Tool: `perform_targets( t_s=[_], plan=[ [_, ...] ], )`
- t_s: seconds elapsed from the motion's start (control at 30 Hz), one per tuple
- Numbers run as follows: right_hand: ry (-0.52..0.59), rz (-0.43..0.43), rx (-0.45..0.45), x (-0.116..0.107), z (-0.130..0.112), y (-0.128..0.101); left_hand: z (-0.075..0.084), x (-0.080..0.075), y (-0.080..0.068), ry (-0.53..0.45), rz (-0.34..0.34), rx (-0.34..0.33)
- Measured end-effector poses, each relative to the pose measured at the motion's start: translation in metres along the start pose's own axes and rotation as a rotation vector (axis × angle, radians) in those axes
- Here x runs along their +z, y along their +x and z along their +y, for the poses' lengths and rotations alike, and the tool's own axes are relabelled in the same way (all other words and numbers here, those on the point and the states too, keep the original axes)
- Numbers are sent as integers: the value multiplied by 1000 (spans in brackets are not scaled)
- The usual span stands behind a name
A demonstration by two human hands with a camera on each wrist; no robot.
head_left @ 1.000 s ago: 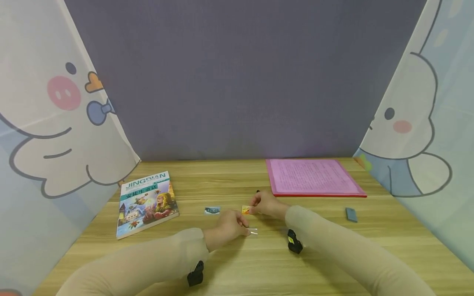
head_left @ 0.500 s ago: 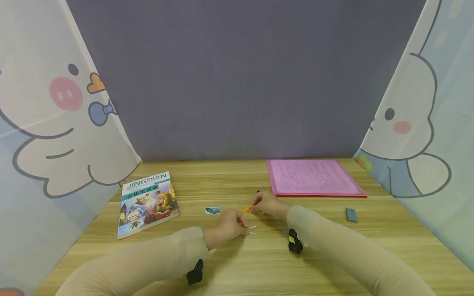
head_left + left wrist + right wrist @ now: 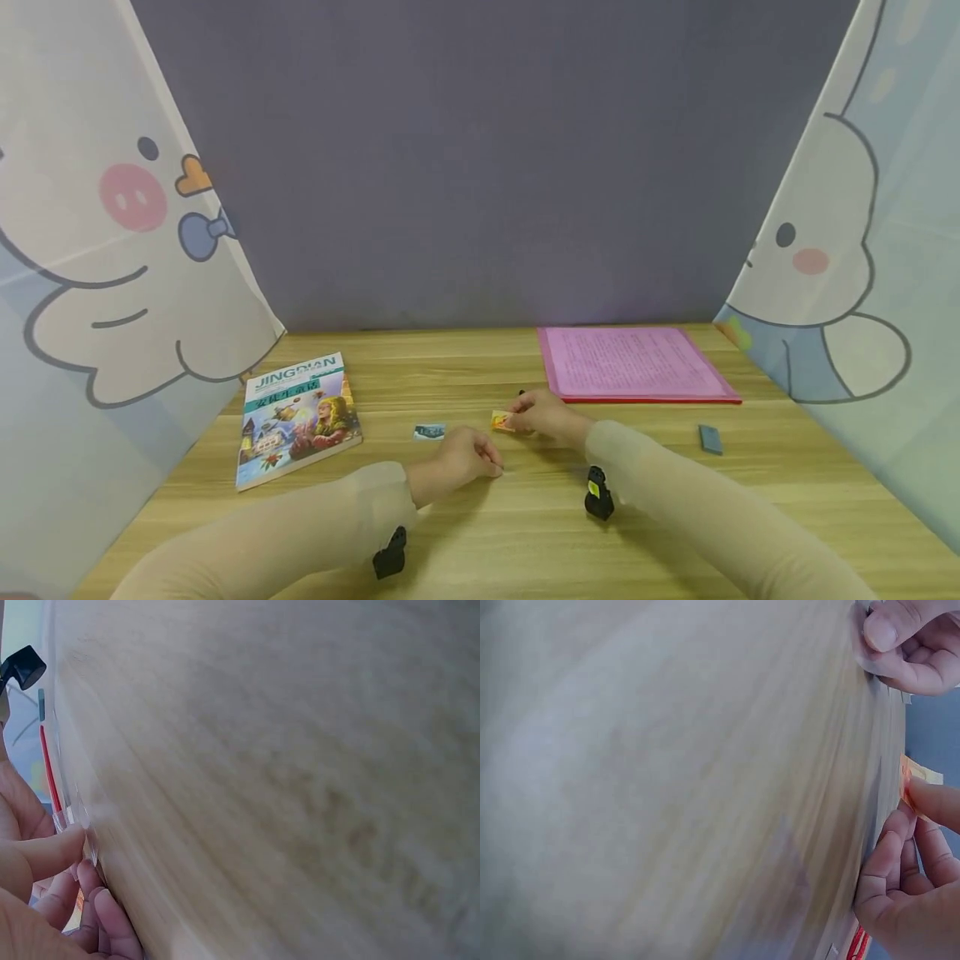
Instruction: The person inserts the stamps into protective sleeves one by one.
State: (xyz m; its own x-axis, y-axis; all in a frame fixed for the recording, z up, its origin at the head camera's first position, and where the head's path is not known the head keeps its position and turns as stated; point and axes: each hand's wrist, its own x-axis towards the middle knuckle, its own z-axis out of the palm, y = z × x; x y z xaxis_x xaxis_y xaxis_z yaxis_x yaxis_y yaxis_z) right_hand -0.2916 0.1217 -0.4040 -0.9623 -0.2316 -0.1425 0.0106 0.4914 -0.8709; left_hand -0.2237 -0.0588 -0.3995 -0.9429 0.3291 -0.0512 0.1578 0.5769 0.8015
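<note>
My left hand (image 3: pixel 463 457) pinches a small clear plastic sleeve (image 3: pixel 91 838) between thumb and fingers, low over the wooden table. In the right wrist view that sleeve (image 3: pixel 862 656) appears as a transparent sheet at the fingertips. A short way behind and to the right, my right hand (image 3: pixel 546 414) holds a small yellow and orange paper card (image 3: pixel 502 420), thumb on its face. Seen from the right wrist, the card (image 3: pixel 921 774) stands tilted with its corner sticking out past the thumb. A small teal and white picture card (image 3: pixel 429 431) lies flat to the left of both hands.
A children's book (image 3: pixel 300 421) lies at the left. At the back right a pink-covered printed sheet (image 3: pixel 637 362) rests on a red-edged board. A small grey-blue block (image 3: pixel 709 439) sits near the right. Dark and cartoon-printed panels wall the table's back and sides.
The yellow card in my right hand has risen slightly and tilted. The sleeve's bright edges, seen earlier beside my left fingertips, barely show now in the head view.
</note>
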Motion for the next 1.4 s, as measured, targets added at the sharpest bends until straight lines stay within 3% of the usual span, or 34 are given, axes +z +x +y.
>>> perform_targets(
  t_s=[0.2, 0.4, 0.6, 0.83, 1.17, 1.4],
  plan=[
    [31, 16, 31, -3, -6, 0, 0, -4, 1, -107, -21, -35],
    [74, 39, 9, -9, -14, -2, 1, -11, 3, -261, -52, -47],
    [75, 51, -42, -16, -27, -6, 7, -21, 9, -359, -5, -29],
    [132, 61, -65, -26, -39, -8, 15, -35, 20, -384, 51, 7],
    [168, 79, -60, -42, -53, -10, 37, -47, 29, -398, 172, -12],
    [190, 97, -68, -51, -62, -15, 45, -51, 34, -445, 196, 0]
  ],
)
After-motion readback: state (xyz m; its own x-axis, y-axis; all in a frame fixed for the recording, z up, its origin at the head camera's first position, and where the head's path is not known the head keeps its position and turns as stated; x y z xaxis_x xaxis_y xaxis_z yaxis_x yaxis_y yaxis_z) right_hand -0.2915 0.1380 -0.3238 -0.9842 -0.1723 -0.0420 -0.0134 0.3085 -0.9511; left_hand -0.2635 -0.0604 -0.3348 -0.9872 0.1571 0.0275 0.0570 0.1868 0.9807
